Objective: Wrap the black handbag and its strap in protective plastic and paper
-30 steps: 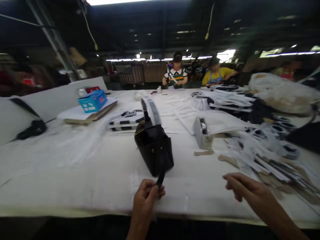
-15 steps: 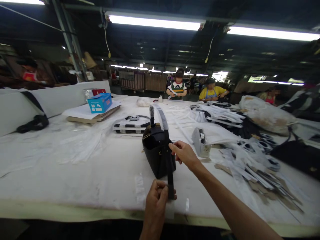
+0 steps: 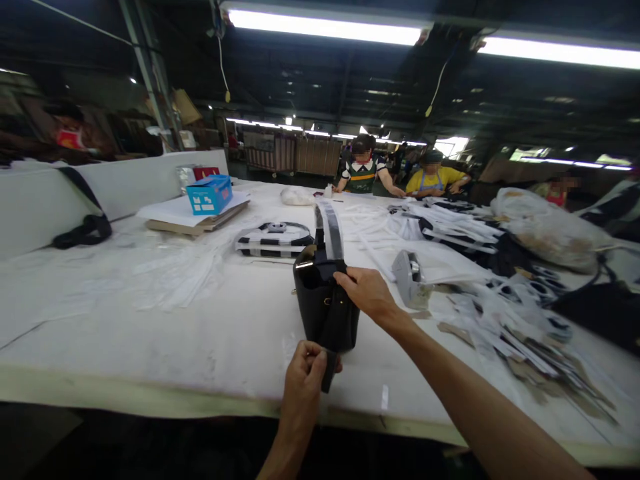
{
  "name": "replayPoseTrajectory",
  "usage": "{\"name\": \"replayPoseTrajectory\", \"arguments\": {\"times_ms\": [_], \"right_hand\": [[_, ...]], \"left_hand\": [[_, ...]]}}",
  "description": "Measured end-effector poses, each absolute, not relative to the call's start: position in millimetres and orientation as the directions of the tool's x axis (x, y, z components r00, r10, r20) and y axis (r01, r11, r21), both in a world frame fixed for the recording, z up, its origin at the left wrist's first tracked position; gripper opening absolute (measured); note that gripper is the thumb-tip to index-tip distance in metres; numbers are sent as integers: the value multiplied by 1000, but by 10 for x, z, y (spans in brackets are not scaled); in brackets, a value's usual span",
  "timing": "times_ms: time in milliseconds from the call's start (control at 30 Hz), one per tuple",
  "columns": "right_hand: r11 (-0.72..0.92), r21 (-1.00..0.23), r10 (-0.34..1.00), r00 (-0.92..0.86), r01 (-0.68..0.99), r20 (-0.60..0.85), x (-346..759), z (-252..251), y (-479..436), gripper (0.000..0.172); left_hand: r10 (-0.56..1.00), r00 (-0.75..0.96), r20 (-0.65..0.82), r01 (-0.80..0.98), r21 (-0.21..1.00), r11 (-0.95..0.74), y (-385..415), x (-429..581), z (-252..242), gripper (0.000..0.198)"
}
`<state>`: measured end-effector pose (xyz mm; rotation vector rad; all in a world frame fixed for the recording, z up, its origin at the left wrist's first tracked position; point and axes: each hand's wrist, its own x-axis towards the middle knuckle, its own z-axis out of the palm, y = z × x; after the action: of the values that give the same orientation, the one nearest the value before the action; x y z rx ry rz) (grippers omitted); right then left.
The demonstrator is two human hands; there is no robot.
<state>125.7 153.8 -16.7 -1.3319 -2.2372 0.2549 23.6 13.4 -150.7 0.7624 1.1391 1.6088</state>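
A black handbag (image 3: 311,310) stands on the white table with its top open and small gold-coloured fittings on its side. Its raised handle (image 3: 331,230) is wrapped in pale film. My left hand (image 3: 304,373) is closed on the lower end of a black strap (image 3: 329,372), low in front of the bag near the table's front edge. At the bag's upper right rim, my right hand (image 3: 369,291) grips with thumb and index finger where the strap passes; its other fingers are partly hidden behind the bag.
A tape dispenser (image 3: 411,280) stands right of the bag, beside piled strips and scraps (image 3: 525,353). Behind lies a black-and-white wrapped item (image 3: 274,241). A blue box (image 3: 210,195) sits on stacked boards at left. Co-workers (image 3: 364,170) are across the table.
The strap end in my left hand has shifted up and slightly left. My right hand has moved from the strap's side onto the bag's rim. The view has tilted down slightly.
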Motion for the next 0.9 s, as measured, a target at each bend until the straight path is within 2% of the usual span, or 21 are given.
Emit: {"name": "replayPoseTrajectory", "arguments": {"times_ms": [167, 400, 567, 633, 700, 800, 867, 900], "right_hand": [[474, -529, 878, -333, 704, 343, 1217, -202, 1247, 40], [378, -702, 924, -291, 604, 248, 1267, -207, 1197, 38], [387, -766, 913, -330, 514, 240, 1304, -209, 1133, 39], [416, -772, 895, -368, 480, 253, 1333, -214, 1108, 38], [437, -772, 882, -390, 462, 265, 1353, -224, 1092, 38], [462, -752, 872, -396, 470, 289, 1352, -228, 1086, 42], [489, -721, 859, -414, 491, 301, 1356, -210, 1086, 44], [509, -709, 849, -420, 488, 321, 1371, -196, 1085, 42]], "left_hand": [[954, -299, -31, -310, 948, -67, 95, 118, -1353, 34], [951, -310, -9, -289, 954, -85, 354, 176, -1197, 32], [948, -317, -15, -276, 958, -77, 472, 205, -1123, 29], [934, -356, 15, -125, 990, -63, 447, 210, -1062, 24], [907, -413, 79, 165, 986, -11, 410, 225, -978, 17], [879, -452, 153, 590, 790, 166, 396, 263, -850, 10], [879, -452, 151, 716, 649, 257, 418, 281, -795, 9], [881, -449, 151, 740, 616, 271, 431, 283, -780, 10]]}}
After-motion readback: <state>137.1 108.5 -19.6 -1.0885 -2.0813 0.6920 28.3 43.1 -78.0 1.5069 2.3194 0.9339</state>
